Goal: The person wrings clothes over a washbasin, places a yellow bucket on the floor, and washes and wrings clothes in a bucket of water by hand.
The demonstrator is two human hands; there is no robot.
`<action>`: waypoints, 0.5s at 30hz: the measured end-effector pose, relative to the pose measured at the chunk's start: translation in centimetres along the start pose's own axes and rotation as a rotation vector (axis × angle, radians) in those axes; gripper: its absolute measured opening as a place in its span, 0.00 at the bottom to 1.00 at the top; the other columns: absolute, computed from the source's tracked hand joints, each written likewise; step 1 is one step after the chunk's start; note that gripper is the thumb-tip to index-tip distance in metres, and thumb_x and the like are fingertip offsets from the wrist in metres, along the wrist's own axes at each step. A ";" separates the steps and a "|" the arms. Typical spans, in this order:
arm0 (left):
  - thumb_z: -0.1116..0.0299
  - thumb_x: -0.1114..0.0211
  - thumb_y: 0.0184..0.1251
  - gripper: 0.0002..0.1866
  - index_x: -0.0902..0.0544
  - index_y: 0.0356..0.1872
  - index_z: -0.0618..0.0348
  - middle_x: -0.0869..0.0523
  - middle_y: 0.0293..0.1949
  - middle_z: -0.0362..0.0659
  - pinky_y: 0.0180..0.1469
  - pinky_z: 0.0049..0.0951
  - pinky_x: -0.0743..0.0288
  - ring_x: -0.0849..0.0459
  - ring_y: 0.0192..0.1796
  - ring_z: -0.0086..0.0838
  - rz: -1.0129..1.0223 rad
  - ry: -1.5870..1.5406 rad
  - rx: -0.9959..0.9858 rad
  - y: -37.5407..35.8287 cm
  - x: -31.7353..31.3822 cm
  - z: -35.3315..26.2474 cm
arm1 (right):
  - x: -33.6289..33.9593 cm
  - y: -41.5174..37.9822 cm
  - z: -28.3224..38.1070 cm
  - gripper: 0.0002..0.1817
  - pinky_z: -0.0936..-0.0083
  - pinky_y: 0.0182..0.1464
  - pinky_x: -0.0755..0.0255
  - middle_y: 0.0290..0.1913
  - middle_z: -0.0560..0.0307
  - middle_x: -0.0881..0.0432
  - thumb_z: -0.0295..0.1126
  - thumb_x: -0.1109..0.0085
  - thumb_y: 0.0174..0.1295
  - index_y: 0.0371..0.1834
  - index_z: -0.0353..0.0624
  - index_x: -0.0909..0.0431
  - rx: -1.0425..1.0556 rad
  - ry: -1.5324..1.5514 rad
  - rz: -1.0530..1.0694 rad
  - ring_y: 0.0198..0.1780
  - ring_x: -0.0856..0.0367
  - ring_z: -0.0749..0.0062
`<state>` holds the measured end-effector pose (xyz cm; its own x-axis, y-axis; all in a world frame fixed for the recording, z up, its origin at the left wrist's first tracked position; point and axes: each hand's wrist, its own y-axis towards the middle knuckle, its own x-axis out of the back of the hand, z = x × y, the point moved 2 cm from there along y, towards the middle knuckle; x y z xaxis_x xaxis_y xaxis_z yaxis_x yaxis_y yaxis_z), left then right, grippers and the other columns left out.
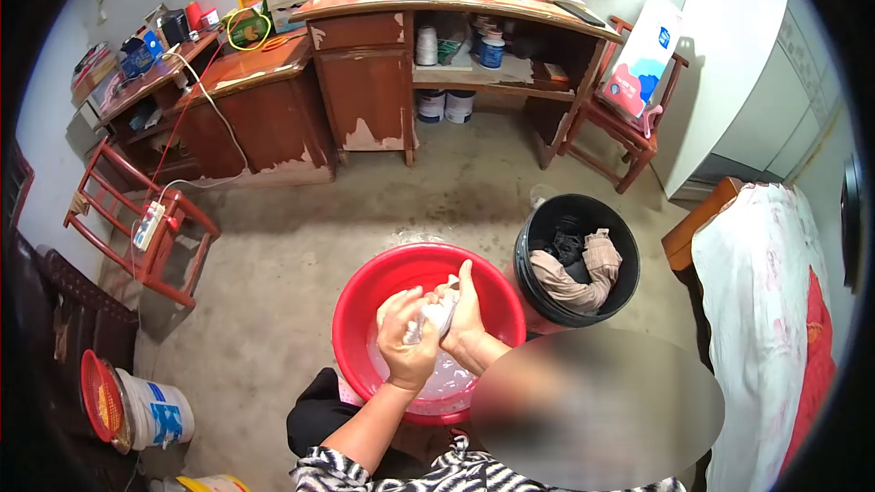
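Observation:
Both of my hands are over a red plastic basin (360,273) with cloudy, sudsy water in its bottom. Between them is a wet, bunched white cloth (436,317). My left hand (406,337) has its fingers curled around one side of the cloth. On the other side, my right hand (463,314) grips it with the thumb pointing up. Part of the cloth is hidden by the fingers. A grey blurred patch covers much of my right forearm.
Right of the basin, a black bucket (629,287) holds beige and dark clothes. A red wooden chair (187,219) with a power strip stands at left. White bucket (159,410) sits lower left. A worn desk (365,96) lines the back; a bed (756,310) is at right.

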<state>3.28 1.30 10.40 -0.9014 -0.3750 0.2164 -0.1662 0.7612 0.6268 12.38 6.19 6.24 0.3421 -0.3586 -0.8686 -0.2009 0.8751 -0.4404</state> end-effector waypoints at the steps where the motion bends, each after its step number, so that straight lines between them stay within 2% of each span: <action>1: 0.82 0.41 0.38 0.12 0.23 0.29 0.58 0.19 0.40 0.46 0.50 0.37 0.30 0.23 0.45 0.40 -0.014 0.051 -0.075 0.4 -0.1 -0.8 | -0.5 -0.3 0.0 0.24 0.77 0.23 0.34 0.15 0.63 0.33 0.56 0.50 0.59 0.16 0.50 0.36 -0.029 0.023 -0.059 0.17 0.34 0.75; 2: 0.82 0.41 0.38 0.12 0.23 0.29 0.58 0.19 0.40 0.46 0.50 0.37 0.30 0.23 0.45 0.40 -0.014 0.045 -0.074 0.4 0.0 -1.2 | -0.2 -0.1 0.0 0.24 0.77 0.23 0.34 0.15 0.63 0.33 0.56 0.50 0.59 0.16 0.50 0.36 -0.024 0.021 -0.062 0.17 0.34 0.75; 4: 0.82 0.40 0.32 0.12 0.23 0.24 0.56 0.18 0.34 0.43 0.46 0.37 0.29 0.23 0.42 0.40 0.095 0.087 -0.205 0.4 -0.1 -1.7 | 1.2 0.7 -0.4 0.21 0.81 0.21 0.36 0.13 0.64 0.34 0.49 0.47 0.59 0.15 0.50 0.36 -0.216 -0.109 -0.067 0.15 0.33 0.76; 5: 0.80 0.38 0.29 0.11 0.23 0.20 0.55 0.19 0.31 0.41 0.42 0.35 0.29 0.23 0.38 0.39 0.095 0.089 -0.210 0.1 -0.2 -1.7 | 1.9 0.8 -0.4 0.16 0.79 0.21 0.36 0.14 0.64 0.32 0.42 0.47 0.59 0.17 0.50 0.34 -0.306 -0.156 -0.037 0.15 0.33 0.74; 9: 0.77 0.34 0.27 0.10 0.24 0.16 0.53 0.20 0.27 0.38 0.35 0.34 0.29 0.24 0.34 0.37 0.118 0.171 -0.274 -1.0 -0.4 -1.7 | 2.5 0.4 -0.9 0.15 0.77 0.21 0.36 0.15 0.64 0.31 0.40 0.48 0.58 0.16 0.50 0.34 -0.394 -0.242 -0.094 0.16 0.34 0.74; 12: 0.74 0.33 0.29 0.10 0.21 0.19 0.51 0.19 0.29 0.37 0.36 0.35 0.30 0.23 0.35 0.36 0.164 0.216 -0.282 -1.9 -0.4 -1.2 | 3.3 0.1 -1.5 0.14 0.75 0.22 0.36 0.15 0.64 0.31 0.39 0.47 0.57 0.16 0.50 0.33 -0.449 -0.250 -0.093 0.16 0.33 0.74; 15: 0.73 0.33 0.29 0.10 0.21 0.19 0.51 0.19 0.28 0.37 0.35 0.34 0.30 0.23 0.34 0.36 0.187 0.226 -0.265 -2.1 -0.4 -1.0 | 5.2 1.1 -2.1 0.13 0.75 0.23 0.36 0.16 0.64 0.30 0.40 0.47 0.57 0.18 0.49 0.32 -0.419 -0.295 -0.123 0.18 0.32 0.74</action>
<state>4.42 -0.66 9.73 -0.7905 -0.3726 0.4861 0.1278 0.6759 0.7258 11.95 4.60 0.79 0.6181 -0.2904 -0.7305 -0.4724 0.6056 -0.6404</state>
